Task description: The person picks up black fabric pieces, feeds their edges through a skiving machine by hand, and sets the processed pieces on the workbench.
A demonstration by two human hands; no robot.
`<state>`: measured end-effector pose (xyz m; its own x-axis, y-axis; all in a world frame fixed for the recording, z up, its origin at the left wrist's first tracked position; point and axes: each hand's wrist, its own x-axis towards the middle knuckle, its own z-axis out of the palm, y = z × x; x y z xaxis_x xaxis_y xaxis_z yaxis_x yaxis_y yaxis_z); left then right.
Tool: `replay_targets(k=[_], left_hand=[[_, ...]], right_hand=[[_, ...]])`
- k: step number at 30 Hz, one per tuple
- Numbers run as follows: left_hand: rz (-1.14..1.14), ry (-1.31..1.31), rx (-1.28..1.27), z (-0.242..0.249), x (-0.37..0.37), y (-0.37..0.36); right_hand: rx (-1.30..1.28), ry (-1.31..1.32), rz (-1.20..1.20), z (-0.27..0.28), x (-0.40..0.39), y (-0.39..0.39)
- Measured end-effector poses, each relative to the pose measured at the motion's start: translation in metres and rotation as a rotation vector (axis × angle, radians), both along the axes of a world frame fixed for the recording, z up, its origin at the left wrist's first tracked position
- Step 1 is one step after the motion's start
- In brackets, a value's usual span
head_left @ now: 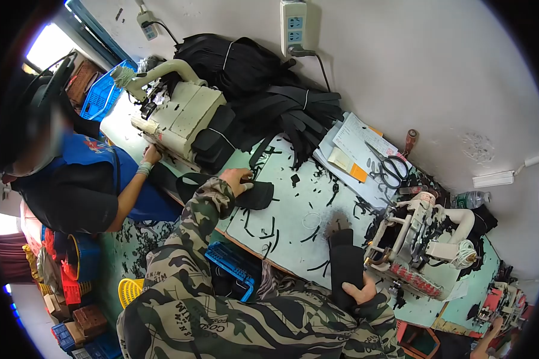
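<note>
My left hand (pixel 236 181) is at the near left edge of the pale green table (pixel 293 209), closed on the end of a black strip (pixel 256 195) lying there. Toward the right, my right hand (pixel 360 291) grips a stack of black pieces (pixel 346 266) by its near end, thumb on top. That stack reaches over the table's front edge, left of a machine (pixel 422 239) with a pale frame. Black scraps lie scattered between my two hands.
A co-worker in blue sits at the left by another machine (pixel 182 116). Black strip bundles (pixel 233 63) lie along the wall. Papers (pixel 356 152) with scissors (pixel 390 170) lie at the back. A blue basket (pixel 230 269) is below the table edge. Another person's arm shows at lower right.
</note>
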<state>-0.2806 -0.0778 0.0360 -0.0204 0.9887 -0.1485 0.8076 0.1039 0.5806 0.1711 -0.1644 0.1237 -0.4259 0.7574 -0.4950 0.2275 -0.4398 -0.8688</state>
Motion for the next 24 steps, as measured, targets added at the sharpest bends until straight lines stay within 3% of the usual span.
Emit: replay_targets(k=[5,7,8,9,10,11,12,15,17,18,22,23,24], left_hand=[[0.116,0.340,0.309,0.060,0.054,-0.037],[0.069,-0.257,-0.187,0.101,0.111,-0.052],[-0.108,-0.666,-0.389,0.093,0.137,-0.066],[-0.259,-0.900,-0.512,0.103,0.172,-0.075],[-0.441,-1.027,-0.402,0.108,0.205,-0.078],[-0.440,-1.228,-0.257,0.094,0.242,-0.084],[-0.456,-1.364,0.017,0.110,0.273,-0.076],[-0.317,-1.723,-0.190,0.135,0.320,-0.066],[-0.311,-1.549,-0.114,0.139,0.340,-0.063],[-0.310,-1.461,-0.086,0.138,0.350,-0.061],[-0.478,-1.148,-0.081,0.131,0.375,-0.045],[-0.552,-1.069,-0.084,0.131,0.378,-0.037],[-0.544,-1.240,-0.273,0.134,0.379,-0.031]], right_hand=[[0.023,0.099,-0.044,0.001,0.012,0.001],[-0.031,0.220,-0.080,0.004,0.018,0.001],[-0.089,0.297,-0.089,0.005,0.023,0.002],[-0.145,0.374,-0.097,0.005,0.028,0.003],[-0.150,0.442,-0.086,0.011,0.026,0.003],[-0.150,0.470,-0.088,0.014,0.022,0.000],[-0.150,0.496,-0.090,0.017,0.018,-0.004],[-0.168,0.516,0.005,0.010,0.046,-0.009],[-0.291,0.646,0.020,0.001,0.071,-0.016],[-0.342,0.889,0.014,0.032,0.067,-0.016],[-0.426,0.596,-0.139,0.040,0.120,-0.028],[-0.246,0.478,-0.063,0.036,0.135,-0.022],[-0.066,0.355,0.004,0.029,0.150,-0.017]])
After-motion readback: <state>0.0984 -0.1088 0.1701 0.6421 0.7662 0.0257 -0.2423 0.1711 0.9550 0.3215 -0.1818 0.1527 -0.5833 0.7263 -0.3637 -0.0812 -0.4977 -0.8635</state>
